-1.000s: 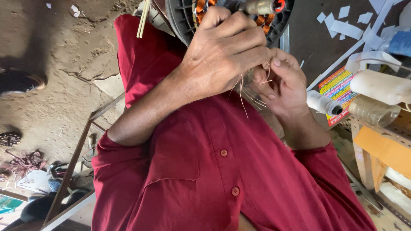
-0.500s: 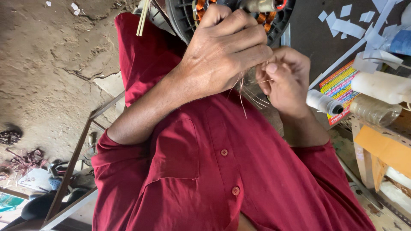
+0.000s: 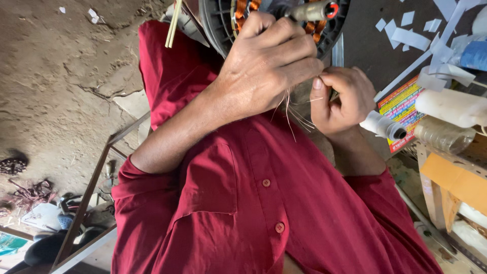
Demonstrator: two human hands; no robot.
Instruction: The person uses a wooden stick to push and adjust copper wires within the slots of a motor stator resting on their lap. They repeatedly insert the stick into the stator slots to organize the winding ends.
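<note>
While the left hand (image 3: pixel 269 66) lies curled over the round motor stator (image 3: pixel 274 20) with its copper windings, seemingly to steady it, thin loose wire strands (image 3: pixel 291 109) trail from under its closed fingers. Right hand (image 3: pixel 340 99), just beside, pinches thumb and forefinger together, probably on a strand end, though that is too fine to confirm.

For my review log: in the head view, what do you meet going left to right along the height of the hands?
Bare dirt floor → red sleeve → left hand → thin copper wires → right hand → white spool → colourful printed card → clear plastic bottle.
</note>
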